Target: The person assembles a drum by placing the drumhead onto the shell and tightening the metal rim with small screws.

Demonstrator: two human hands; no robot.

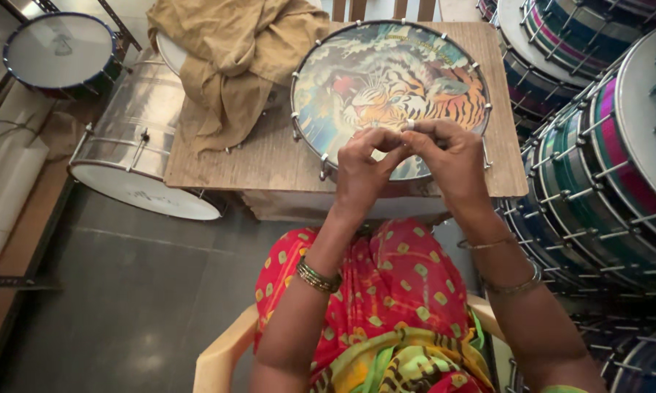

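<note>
The left hand (364, 164), fingers curled, meets the right hand (444, 156) over the near rim of the round tiger-printed drum (390, 87) on the wooden table (270, 156). The right fingertips pinch a small silvery piece (409, 124), nearer the right hand.

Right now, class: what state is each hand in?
Left hand: fingers pinched shut; what it holds cannot be told.
Right hand: pinching a small silver part.
</note>
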